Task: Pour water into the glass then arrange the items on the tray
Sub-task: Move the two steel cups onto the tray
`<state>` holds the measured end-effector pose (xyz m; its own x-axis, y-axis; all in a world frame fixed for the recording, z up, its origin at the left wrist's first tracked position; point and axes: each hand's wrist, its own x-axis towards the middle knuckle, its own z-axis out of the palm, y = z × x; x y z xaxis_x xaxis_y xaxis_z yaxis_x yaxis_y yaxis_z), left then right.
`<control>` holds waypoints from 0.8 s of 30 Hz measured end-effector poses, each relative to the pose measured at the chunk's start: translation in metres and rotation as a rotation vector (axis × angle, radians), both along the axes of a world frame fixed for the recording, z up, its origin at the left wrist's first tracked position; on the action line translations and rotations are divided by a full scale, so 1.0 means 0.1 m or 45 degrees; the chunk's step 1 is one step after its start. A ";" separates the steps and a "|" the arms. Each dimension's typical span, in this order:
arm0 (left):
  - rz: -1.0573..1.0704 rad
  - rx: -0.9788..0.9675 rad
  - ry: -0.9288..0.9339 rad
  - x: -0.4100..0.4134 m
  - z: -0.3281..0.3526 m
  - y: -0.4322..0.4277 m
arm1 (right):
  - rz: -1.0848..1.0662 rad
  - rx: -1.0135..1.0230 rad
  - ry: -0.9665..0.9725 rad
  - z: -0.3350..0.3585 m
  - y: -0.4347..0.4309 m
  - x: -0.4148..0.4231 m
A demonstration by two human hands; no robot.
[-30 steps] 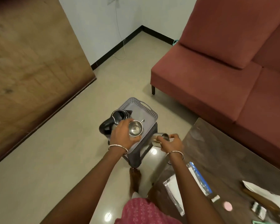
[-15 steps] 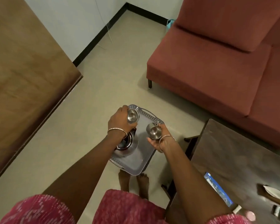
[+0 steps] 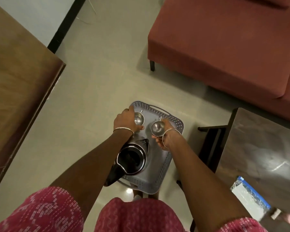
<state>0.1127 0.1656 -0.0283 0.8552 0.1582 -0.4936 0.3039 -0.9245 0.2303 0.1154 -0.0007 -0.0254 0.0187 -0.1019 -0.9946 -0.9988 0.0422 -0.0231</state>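
Holding a cup each over the grey tray, mid-frame — left hand grips the left cup, right hand grips the right cup, kettle sits just below them. Water inside? Can't tell. Letting go seems all that's left.

At centre, the tray is pale grey with a dotted rim, the kettle black and silver, the left cup and right cup shiny silver. Upper right, a rust-red sofa.
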 end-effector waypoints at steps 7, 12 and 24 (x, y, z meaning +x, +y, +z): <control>-0.035 -0.001 -0.013 0.14 -0.25 0.01 | -0.020 0.063 -0.092 -0.15 0.11 0.16; -0.101 0.021 -0.060 0.17 -0.33 0.02 | -0.056 0.114 -0.126 -0.25 0.24 0.24; -0.396 0.173 0.002 0.21 -0.30 0.09 | -0.067 0.150 -0.222 -0.33 0.26 0.19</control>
<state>0.1337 0.1749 -0.0583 0.8719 -0.0458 -0.4875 0.0028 -0.9951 0.0985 0.1349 0.0249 -0.0586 0.1889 0.0094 -0.9819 -0.9766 0.1064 -0.1869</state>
